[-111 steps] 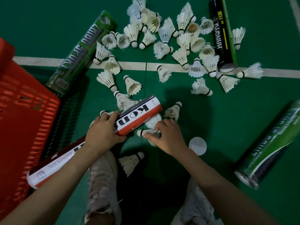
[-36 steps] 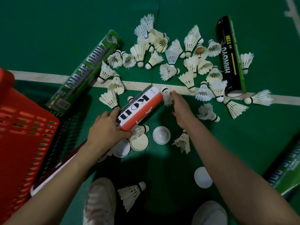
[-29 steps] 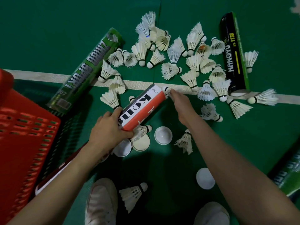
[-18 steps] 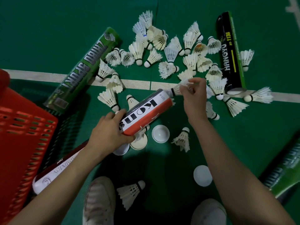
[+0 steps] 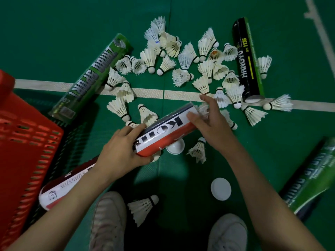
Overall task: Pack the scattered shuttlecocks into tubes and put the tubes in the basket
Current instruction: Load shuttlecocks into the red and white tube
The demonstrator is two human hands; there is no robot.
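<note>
The left hand (image 5: 123, 151) grips the red and white tube (image 5: 163, 132) over the middle of the green floor (image 5: 54, 33), and the right hand (image 5: 210, 124), fingers bent, pinches a shuttlecock (image 5: 204, 110) at the tube's far end.

Tubes around a heap of shuttlecocks (image 5: 184, 60) on the floor (image 5: 54, 33).
The basket (image 5: 27, 142) stands at the left, a near tube (image 5: 61, 189) just beside it. The left hand (image 5: 121, 151) grips the middle tube (image 5: 163, 134), and the right hand (image 5: 212, 127) holds a shuttlecock (image 5: 204, 110) at its far end. A left tube (image 5: 92, 77) and a right tube (image 5: 247, 60) flank the heap; a fourth tube (image 5: 311, 180) lies near right.
</note>
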